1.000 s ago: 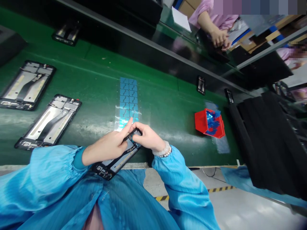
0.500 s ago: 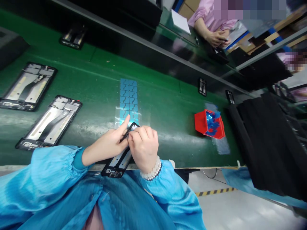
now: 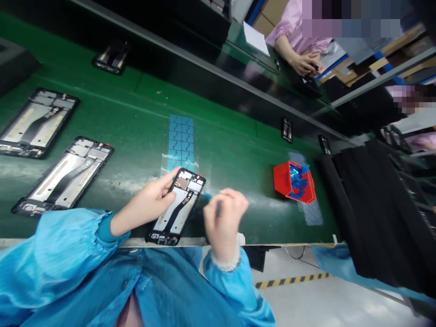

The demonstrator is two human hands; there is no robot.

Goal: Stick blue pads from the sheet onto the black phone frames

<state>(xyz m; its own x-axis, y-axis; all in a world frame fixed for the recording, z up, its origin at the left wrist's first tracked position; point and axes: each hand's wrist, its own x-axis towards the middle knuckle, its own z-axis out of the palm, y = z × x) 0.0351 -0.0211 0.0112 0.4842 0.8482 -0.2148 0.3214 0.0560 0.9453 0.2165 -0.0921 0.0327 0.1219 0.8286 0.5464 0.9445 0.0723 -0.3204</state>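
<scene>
My left hand point(image 3: 150, 202) is closed on the left edge of a phone frame point(image 3: 179, 206), thumb on its inner face. The frame's inside faces up, with a dark ribbon cable across silver plates and a brownish patch near the top. Just right of it, my right hand point(image 3: 225, 213) is blurred, its fingers pinched on a small blue film piece point(image 3: 206, 196). Beyond the phone frame a sheet of blue stickers point(image 3: 181, 141) lies on the green bench point(image 3: 235, 159).
Two more phone frames point(image 3: 66, 175) lie at left; others lie further back. A red bin point(image 3: 282, 180) with blue film scraps point(image 3: 299, 184) stands at right, near black padded material point(image 3: 371, 204). A dark rail point(image 3: 204, 68) crosses behind. Across it, a co-worker's hands point(image 3: 308, 63) hold something small.
My right hand has moved right, off the phone frame, with a small blue film piece in its fingers. The frame now lies more exposed, still in my left hand.
</scene>
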